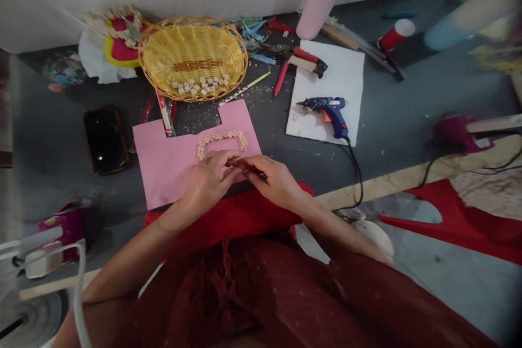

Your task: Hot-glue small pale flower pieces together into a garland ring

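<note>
My left hand (210,176) and my right hand (274,176) meet at the near edge of a pink paper sheet (163,157). The fingers of both are closed, tips together; whatever lies between them is too small or hidden to make out. Just beyond the fingertips, a curved row of small beige pieces (222,136) rests on the pink sheet. Farther back stands a yellow wicker basket (191,46) with several small beige cubes (202,86) along its near side.
To the right, a blue glue gun (326,109) lies on a white board (302,125), below red-handled cutters (308,60); its cord runs off the table edge. A pink bottle (320,5) stands behind. A phone (106,138) lies left, and a striped pencil (244,88) sits near the basket.
</note>
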The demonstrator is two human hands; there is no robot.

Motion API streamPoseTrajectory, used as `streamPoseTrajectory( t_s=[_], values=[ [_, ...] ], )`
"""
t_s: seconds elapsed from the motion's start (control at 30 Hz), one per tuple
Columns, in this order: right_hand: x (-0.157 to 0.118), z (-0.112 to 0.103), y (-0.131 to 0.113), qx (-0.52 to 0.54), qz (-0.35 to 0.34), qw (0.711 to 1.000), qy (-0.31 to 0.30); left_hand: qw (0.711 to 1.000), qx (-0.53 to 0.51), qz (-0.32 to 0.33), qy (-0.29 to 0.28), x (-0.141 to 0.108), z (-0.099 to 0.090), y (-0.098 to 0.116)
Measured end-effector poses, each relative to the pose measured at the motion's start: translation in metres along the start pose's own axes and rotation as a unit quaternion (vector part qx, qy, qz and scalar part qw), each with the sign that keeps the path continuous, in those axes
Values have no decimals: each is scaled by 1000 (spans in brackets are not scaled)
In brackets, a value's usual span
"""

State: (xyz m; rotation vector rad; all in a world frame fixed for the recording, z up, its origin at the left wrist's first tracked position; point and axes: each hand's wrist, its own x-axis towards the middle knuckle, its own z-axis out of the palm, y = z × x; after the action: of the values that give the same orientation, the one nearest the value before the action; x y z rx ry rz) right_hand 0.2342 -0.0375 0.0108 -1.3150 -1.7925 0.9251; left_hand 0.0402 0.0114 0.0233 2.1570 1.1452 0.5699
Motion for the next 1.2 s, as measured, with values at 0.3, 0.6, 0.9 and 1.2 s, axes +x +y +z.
streamPoseTrajectory(
  t_s=[0.3, 0.6, 0.9, 1.2],
  values=[
    [-4, -4, 3, 6, 57, 996, 72, 997, -38, -53, 33, -10, -10, -7],
    [-16, -9, 6, -9, 76, 993, 85, 995, 71, 75, 13, -40, -22, -11],
    [-24, -7, -3, -41, 45, 995, 79, 965, 171, 192, -55, -27, 9, 15],
    [-43, -10, -5, -36, 77, 990, 109, 925, 323, 106, -171, -3, 17, 24]
  ],
)
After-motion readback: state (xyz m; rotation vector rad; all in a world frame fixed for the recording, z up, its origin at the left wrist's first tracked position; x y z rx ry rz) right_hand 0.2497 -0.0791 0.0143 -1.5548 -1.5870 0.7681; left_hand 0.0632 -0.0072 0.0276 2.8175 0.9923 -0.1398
